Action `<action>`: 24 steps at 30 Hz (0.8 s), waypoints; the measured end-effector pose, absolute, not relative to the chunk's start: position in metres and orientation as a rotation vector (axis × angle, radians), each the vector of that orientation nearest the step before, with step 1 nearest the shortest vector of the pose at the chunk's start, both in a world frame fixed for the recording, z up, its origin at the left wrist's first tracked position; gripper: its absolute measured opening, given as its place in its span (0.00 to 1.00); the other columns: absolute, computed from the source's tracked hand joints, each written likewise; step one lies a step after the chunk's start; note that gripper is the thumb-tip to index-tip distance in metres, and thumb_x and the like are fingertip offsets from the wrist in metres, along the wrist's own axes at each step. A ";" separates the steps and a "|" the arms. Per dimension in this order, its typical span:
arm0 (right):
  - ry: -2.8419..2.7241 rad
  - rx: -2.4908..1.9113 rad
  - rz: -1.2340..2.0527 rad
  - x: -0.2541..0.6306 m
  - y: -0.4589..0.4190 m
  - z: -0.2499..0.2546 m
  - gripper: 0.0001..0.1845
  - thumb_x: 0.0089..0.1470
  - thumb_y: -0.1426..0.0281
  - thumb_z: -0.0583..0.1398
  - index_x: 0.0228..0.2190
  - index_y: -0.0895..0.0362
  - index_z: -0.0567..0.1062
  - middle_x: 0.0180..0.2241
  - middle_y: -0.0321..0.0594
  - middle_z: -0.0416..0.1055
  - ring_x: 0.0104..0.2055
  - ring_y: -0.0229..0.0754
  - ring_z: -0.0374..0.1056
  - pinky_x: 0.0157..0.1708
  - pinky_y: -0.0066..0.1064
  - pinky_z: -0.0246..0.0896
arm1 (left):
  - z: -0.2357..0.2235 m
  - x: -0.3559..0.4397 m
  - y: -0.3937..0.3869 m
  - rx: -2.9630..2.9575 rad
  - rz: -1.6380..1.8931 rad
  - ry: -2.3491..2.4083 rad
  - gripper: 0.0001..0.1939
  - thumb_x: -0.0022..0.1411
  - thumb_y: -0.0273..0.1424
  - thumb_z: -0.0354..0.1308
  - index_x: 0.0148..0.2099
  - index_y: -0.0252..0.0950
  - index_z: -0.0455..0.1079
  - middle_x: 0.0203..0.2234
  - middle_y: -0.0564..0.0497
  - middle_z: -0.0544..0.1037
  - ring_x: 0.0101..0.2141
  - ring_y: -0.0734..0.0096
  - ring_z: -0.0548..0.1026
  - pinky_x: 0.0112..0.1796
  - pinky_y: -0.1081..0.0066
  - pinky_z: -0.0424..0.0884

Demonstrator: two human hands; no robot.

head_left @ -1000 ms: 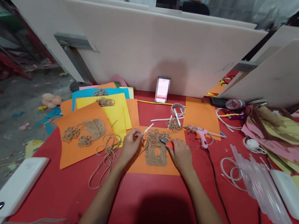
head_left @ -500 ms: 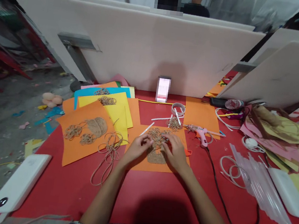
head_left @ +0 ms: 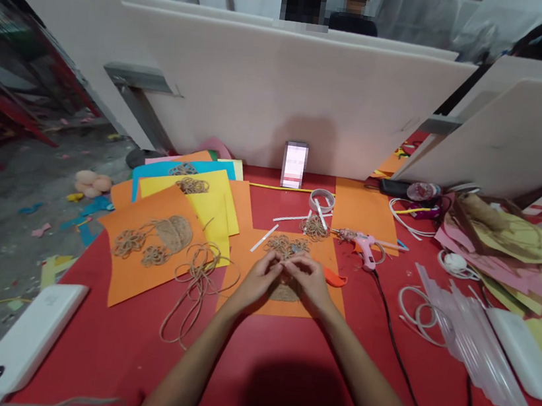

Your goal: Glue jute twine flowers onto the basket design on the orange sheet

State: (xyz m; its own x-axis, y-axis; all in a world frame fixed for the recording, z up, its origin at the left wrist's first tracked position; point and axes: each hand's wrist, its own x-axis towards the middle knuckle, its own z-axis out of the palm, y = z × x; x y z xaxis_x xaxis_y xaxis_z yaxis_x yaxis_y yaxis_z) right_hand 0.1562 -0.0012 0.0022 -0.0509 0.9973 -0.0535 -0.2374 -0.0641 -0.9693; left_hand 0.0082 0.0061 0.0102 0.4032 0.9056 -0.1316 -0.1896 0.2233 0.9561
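The left hand (head_left: 255, 284) and right hand (head_left: 308, 282) are hiding the middle of the twine figure (head_left: 284, 292) on the orange card (head_left: 246, 273), whatever the fingertips (head_left: 284, 266) are pinching is too small to tell, and a screen (head_left: 294, 165) is standing pixelated at the tabletop's (head_left: 248, 373) far edge.

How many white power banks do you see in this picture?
2: one power bank at the near left, and one power bank at the right, beside the glue sticks. Others could be hidden.

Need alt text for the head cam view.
Left hand and right hand meet over a coiled twine design on orange paper. On the red table lie loose twine and a pink hot glue gun.
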 end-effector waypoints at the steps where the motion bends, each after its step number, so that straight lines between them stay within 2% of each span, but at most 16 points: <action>1: -1.019 -1.039 1.401 0.157 -0.001 0.001 0.14 0.49 0.57 0.68 0.29 0.55 0.79 0.31 0.37 0.70 0.26 0.35 0.65 0.25 0.28 0.62 | 0.008 0.010 0.004 1.023 0.869 0.782 0.18 0.65 0.47 0.57 0.43 0.37 0.62 0.28 0.54 0.70 0.28 0.74 0.70 0.34 0.73 0.67; 4: -0.995 -1.043 1.400 0.159 -0.003 -0.002 0.13 0.49 0.58 0.69 0.29 0.55 0.80 0.30 0.36 0.70 0.28 0.36 0.65 0.29 0.29 0.63 | 0.001 0.012 0.001 0.946 0.785 0.668 0.18 0.67 0.48 0.54 0.45 0.38 0.61 0.19 0.61 0.62 0.19 0.78 0.61 0.25 0.76 0.59; 7: -0.983 -1.037 1.436 0.163 -0.004 -0.001 0.13 0.49 0.59 0.69 0.31 0.54 0.79 0.28 0.35 0.70 0.29 0.36 0.65 0.32 0.29 0.62 | -0.003 0.010 0.002 0.970 0.715 0.687 0.19 0.67 0.48 0.54 0.38 0.35 0.63 0.18 0.61 0.57 0.18 0.81 0.52 0.22 0.76 0.49; 11: -1.071 -1.034 1.480 0.168 -0.005 0.003 0.14 0.53 0.57 0.66 0.37 0.53 0.78 0.32 0.36 0.72 0.31 0.36 0.65 0.31 0.27 0.60 | -0.003 0.007 0.004 1.050 0.702 0.722 0.25 0.66 0.49 0.54 0.28 0.35 0.58 0.18 0.59 0.57 0.20 0.81 0.53 0.23 0.74 0.48; 15: -1.097 -1.024 1.532 0.171 -0.006 0.003 0.15 0.55 0.56 0.64 0.39 0.52 0.76 0.26 0.31 0.66 0.23 0.31 0.56 0.22 0.24 0.49 | 0.001 0.005 0.004 0.974 0.644 0.656 0.25 0.64 0.50 0.56 0.27 0.36 0.55 0.16 0.60 0.54 0.19 0.81 0.50 0.22 0.74 0.46; 17: -1.098 -1.012 1.553 0.172 -0.005 0.002 0.17 0.55 0.55 0.64 0.43 0.51 0.75 0.25 0.29 0.64 0.22 0.31 0.55 0.21 0.24 0.47 | 0.004 0.004 0.003 0.934 0.585 0.638 0.25 0.64 0.50 0.57 0.28 0.37 0.55 0.16 0.61 0.53 0.18 0.81 0.49 0.21 0.74 0.45; 19: -1.124 -1.010 1.573 0.173 -0.005 0.001 0.19 0.55 0.55 0.64 0.44 0.52 0.76 0.26 0.31 0.66 0.24 0.33 0.59 0.23 0.24 0.50 | 0.008 0.003 0.001 0.906 0.534 0.624 0.24 0.64 0.50 0.57 0.29 0.37 0.55 0.16 0.62 0.52 0.17 0.82 0.47 0.19 0.75 0.43; 22: -1.137 -1.002 1.572 0.174 -0.005 0.001 0.17 0.53 0.55 0.65 0.38 0.55 0.78 0.29 0.36 0.70 0.28 0.34 0.64 0.26 0.26 0.57 | 0.012 0.002 0.000 0.887 0.507 0.623 0.22 0.63 0.49 0.58 0.31 0.38 0.56 0.16 0.63 0.52 0.16 0.83 0.45 0.17 0.76 0.42; 24: -1.128 -0.980 1.578 0.174 -0.006 0.003 0.16 0.52 0.55 0.66 0.35 0.55 0.77 0.28 0.35 0.71 0.28 0.35 0.66 0.27 0.26 0.59 | 0.014 0.001 -0.001 0.900 0.486 0.616 0.20 0.64 0.47 0.58 0.34 0.37 0.59 0.16 0.63 0.54 0.15 0.83 0.47 0.16 0.78 0.44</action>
State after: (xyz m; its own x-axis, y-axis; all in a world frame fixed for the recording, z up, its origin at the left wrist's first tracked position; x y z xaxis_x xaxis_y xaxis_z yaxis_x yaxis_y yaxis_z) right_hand 0.1738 -0.0057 0.0026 -0.2477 0.9651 -0.0852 -0.2320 -0.1444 -0.9619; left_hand 0.0011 -0.0006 0.0142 0.7270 0.6243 -0.2859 -0.1325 0.5361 0.8337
